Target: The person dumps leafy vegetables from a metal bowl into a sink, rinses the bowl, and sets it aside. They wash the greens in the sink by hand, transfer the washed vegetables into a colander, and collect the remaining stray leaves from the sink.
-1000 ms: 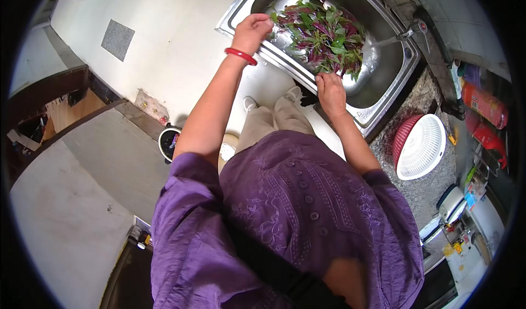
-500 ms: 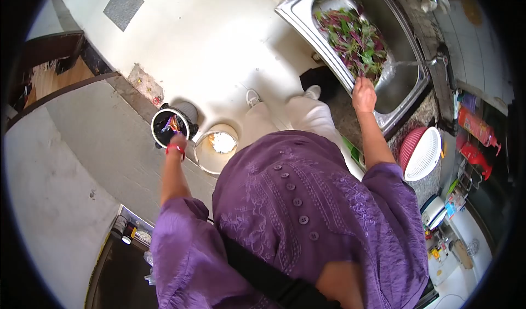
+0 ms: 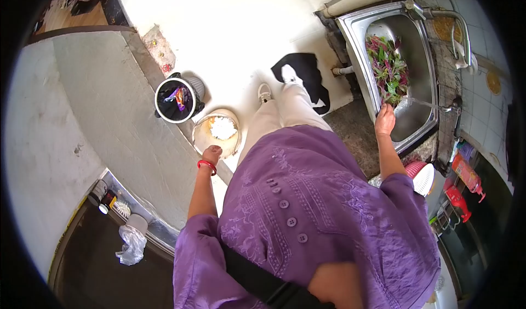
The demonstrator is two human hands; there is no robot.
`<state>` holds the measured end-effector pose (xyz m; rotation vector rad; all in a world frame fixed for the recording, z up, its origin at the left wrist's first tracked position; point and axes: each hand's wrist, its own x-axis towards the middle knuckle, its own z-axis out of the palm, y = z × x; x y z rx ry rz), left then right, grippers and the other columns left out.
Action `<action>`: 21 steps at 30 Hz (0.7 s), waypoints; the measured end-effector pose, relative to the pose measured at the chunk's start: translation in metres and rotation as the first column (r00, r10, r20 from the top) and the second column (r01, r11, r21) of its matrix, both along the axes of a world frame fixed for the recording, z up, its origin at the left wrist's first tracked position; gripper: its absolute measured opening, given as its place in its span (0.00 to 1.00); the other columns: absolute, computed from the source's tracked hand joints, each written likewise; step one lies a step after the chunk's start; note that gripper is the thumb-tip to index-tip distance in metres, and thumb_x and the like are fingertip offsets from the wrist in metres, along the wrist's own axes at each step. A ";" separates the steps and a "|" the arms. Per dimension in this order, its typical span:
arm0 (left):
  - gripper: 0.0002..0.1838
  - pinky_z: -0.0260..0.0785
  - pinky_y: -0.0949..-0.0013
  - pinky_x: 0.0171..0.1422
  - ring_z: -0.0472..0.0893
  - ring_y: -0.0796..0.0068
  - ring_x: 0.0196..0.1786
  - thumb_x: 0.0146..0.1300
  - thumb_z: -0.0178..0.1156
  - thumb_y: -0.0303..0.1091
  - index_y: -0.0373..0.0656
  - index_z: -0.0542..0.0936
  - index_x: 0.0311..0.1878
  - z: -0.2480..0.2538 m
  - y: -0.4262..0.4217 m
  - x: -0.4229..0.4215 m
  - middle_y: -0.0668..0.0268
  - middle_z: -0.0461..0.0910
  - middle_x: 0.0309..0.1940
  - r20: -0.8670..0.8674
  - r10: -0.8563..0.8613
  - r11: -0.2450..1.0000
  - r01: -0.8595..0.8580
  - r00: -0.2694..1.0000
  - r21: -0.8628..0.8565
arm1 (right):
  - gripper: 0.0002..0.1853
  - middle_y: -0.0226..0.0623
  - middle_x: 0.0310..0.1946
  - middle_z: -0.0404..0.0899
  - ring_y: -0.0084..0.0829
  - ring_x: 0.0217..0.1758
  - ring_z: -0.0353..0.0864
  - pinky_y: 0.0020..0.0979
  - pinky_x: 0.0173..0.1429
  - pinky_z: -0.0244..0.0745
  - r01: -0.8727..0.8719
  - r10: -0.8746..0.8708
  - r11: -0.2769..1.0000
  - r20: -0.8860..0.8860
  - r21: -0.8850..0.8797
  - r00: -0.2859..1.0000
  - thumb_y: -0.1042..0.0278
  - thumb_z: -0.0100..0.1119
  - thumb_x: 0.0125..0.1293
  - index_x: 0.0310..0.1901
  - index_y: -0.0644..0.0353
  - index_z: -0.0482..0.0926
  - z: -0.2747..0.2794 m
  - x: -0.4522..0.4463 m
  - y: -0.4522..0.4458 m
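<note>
Red and green leafy vegetables lie in the steel sink at the upper right, with water running from the tap beside them. My right hand is at the sink's near edge, fingers closed at the lower end of the leaves; what it grips is too small to make out. My left hand, with a red bangle at the wrist, hangs by the near rim of a pale bucket that has white matter in it. Its fingers are curled, and whatever they may hold is hidden.
A black-lined bin with wrappers stands left of the bucket. A black cloth lies on the floor by my feet. Right of me are a red and white colander and red bottles. A grey ledge runs along the left.
My left hand went from the sink to the bin, then moved back beside the pale bucket. My right hand stayed by the sink's edge. The view has shifted, and my body has turned away from the sink.
</note>
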<state>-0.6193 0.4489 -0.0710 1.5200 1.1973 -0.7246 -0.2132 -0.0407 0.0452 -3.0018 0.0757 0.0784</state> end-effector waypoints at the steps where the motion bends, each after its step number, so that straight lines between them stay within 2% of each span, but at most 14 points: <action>1: 0.12 0.71 0.74 0.35 0.78 0.75 0.31 0.57 0.57 0.32 0.34 0.77 0.41 0.002 -0.001 -0.003 0.62 0.80 0.31 0.023 0.073 0.997 -0.073 0.997 -0.003 | 0.18 0.53 0.34 0.76 0.53 0.40 0.73 0.45 0.45 0.67 0.001 -0.001 1.000 -0.014 0.000 1.000 0.59 0.38 0.66 0.35 0.64 0.74 0.000 -0.001 0.000; 4: 0.11 0.72 0.75 0.36 0.78 0.75 0.33 0.59 0.56 0.29 0.33 0.76 0.42 0.006 -0.003 -0.014 0.61 0.79 0.34 0.081 0.297 0.955 -0.294 0.952 -0.040 | 0.18 0.54 0.34 0.75 0.53 0.40 0.73 0.46 0.45 0.66 -0.009 0.009 1.000 -0.011 0.017 1.000 0.58 0.37 0.67 0.36 0.64 0.74 0.002 0.000 0.002; 7: 0.12 0.72 0.73 0.37 0.78 0.74 0.35 0.58 0.56 0.28 0.33 0.75 0.44 0.016 0.000 -0.024 0.61 0.79 0.35 0.049 0.350 0.936 -0.351 0.935 0.011 | 0.18 0.54 0.35 0.75 0.53 0.41 0.73 0.46 0.45 0.66 -0.026 0.026 1.000 -0.011 -0.002 1.000 0.58 0.37 0.67 0.36 0.64 0.74 0.000 0.001 0.000; 9: 0.11 0.72 0.72 0.36 0.78 0.73 0.33 0.58 0.56 0.28 0.33 0.76 0.42 0.029 -0.002 -0.025 0.60 0.79 0.33 -0.001 0.373 0.926 -0.372 0.928 0.059 | 0.18 0.53 0.36 0.75 0.53 0.41 0.73 0.46 0.46 0.66 -0.002 0.002 1.000 -0.028 0.004 1.000 0.59 0.37 0.67 0.38 0.64 0.74 0.002 0.003 0.001; 11: 0.11 0.73 0.72 0.35 0.78 0.73 0.29 0.57 0.56 0.29 0.32 0.76 0.40 0.035 -0.004 -0.023 0.60 0.79 0.31 -0.050 0.357 0.930 -0.350 0.933 0.111 | 0.18 0.53 0.37 0.75 0.52 0.42 0.73 0.45 0.46 0.67 0.016 -0.016 1.000 -0.028 0.023 0.999 0.59 0.37 0.67 0.38 0.64 0.74 0.002 0.002 0.004; 12: 0.11 0.72 0.72 0.33 0.78 0.73 0.26 0.57 0.57 0.30 0.32 0.77 0.39 0.021 -0.003 -0.033 0.61 0.79 0.29 -0.025 0.381 0.921 -0.377 0.924 0.097 | 0.18 0.53 0.37 0.75 0.52 0.42 0.73 0.46 0.46 0.67 0.003 -0.004 1.000 -0.064 -0.007 0.998 0.59 0.38 0.67 0.39 0.64 0.74 0.004 0.001 0.005; 15: 0.11 0.71 0.73 0.30 0.78 0.74 0.26 0.55 0.57 0.31 0.33 0.77 0.39 0.004 -0.003 -0.026 0.62 0.79 0.28 -0.055 0.143 0.979 -0.134 0.988 0.155 | 0.19 0.54 0.36 0.76 0.54 0.40 0.74 0.47 0.46 0.67 0.036 -0.036 0.999 -0.044 -0.004 0.998 0.56 0.37 0.66 0.37 0.62 0.74 0.008 0.001 0.007; 16: 0.11 0.72 0.73 0.30 0.78 0.75 0.26 0.55 0.57 0.32 0.34 0.78 0.38 -0.007 0.001 -0.022 0.62 0.79 0.27 -0.109 0.113 0.986 -0.098 0.988 0.131 | 0.19 0.55 0.36 0.76 0.54 0.40 0.74 0.47 0.46 0.67 0.003 -0.003 1.000 0.013 0.015 1.000 0.56 0.36 0.67 0.38 0.62 0.74 0.003 0.001 0.004; 18: 0.11 0.72 0.73 0.30 0.78 0.75 0.26 0.55 0.56 0.32 0.35 0.78 0.38 -0.029 0.011 -0.009 0.62 0.79 0.26 -0.104 0.077 0.988 -0.062 0.992 0.141 | 0.19 0.55 0.36 0.76 0.54 0.40 0.74 0.47 0.45 0.67 -0.002 0.002 1.000 0.007 0.017 1.000 0.57 0.36 0.67 0.38 0.62 0.74 -0.003 0.004 -0.001; 19: 0.11 0.72 0.73 0.31 0.78 0.75 0.25 0.55 0.56 0.32 0.35 0.78 0.37 -0.019 0.013 0.007 0.62 0.79 0.26 -0.111 0.059 0.989 -0.042 0.992 0.145 | 0.19 0.54 0.36 0.76 0.54 0.40 0.74 0.47 0.45 0.67 -0.005 0.005 1.000 0.007 0.018 1.000 0.57 0.36 0.67 0.38 0.62 0.74 -0.004 0.002 -0.002; 21: 0.11 0.69 0.72 0.29 0.78 0.76 0.26 0.58 0.56 0.34 0.39 0.78 0.41 -0.010 0.010 0.024 0.66 0.79 0.28 0.041 0.235 0.970 -0.237 0.971 0.060 | 0.19 0.54 0.35 0.76 0.54 0.40 0.74 0.47 0.45 0.67 0.000 0.000 1.000 0.002 0.009 1.000 0.57 0.36 0.67 0.38 0.62 0.74 -0.002 0.003 -0.002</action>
